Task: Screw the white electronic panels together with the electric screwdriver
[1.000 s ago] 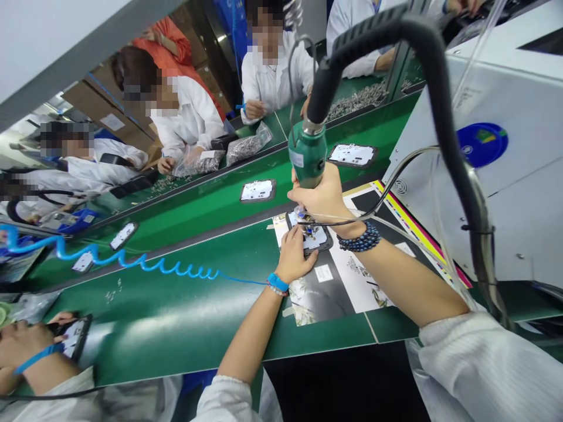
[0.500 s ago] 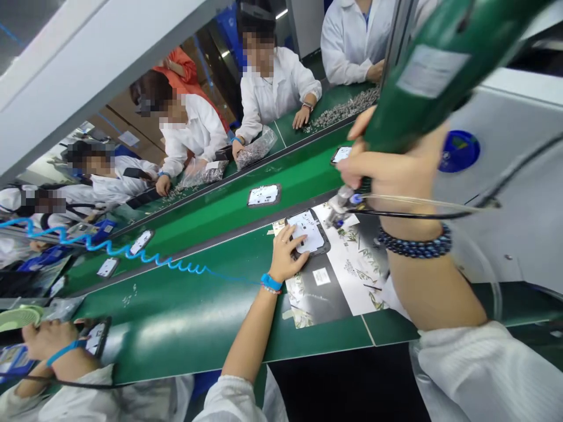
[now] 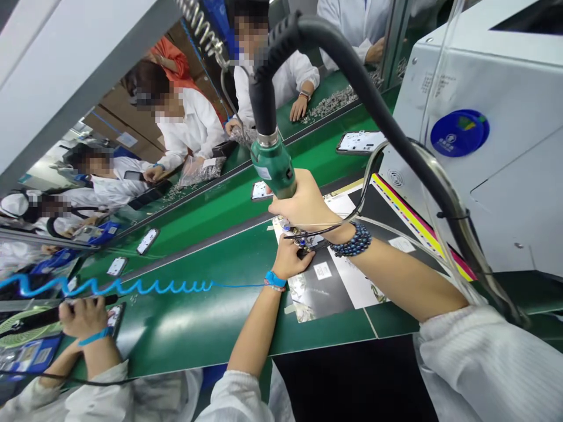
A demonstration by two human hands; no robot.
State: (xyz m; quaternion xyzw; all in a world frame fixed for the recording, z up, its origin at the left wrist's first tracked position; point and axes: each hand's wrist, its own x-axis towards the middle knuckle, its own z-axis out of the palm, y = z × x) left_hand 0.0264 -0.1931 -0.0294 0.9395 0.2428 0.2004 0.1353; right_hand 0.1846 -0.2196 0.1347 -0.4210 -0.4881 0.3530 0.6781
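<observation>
Right hand [image 3: 308, 206] and left hand [image 3: 289, 262] are working mid-frame over a green bench [image 3: 176, 328], a boxy grey metal machine [image 3: 510, 199] standing at right. The first is gripping a cylindrical green power tool [image 3: 272, 163]; the second, its grip hidden, is partly covering a flat, dark-rimmed white panel [image 3: 314, 241] at centre.

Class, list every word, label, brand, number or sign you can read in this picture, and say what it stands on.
None can be read with certainty.
Blue round sticker on the pale machine: white marks, too blurred.
Printed lines on that machine: too faint.
Sheet label on the patterned sheet: too small.
Tool label on the green tool in the right hand: too small.
</observation>
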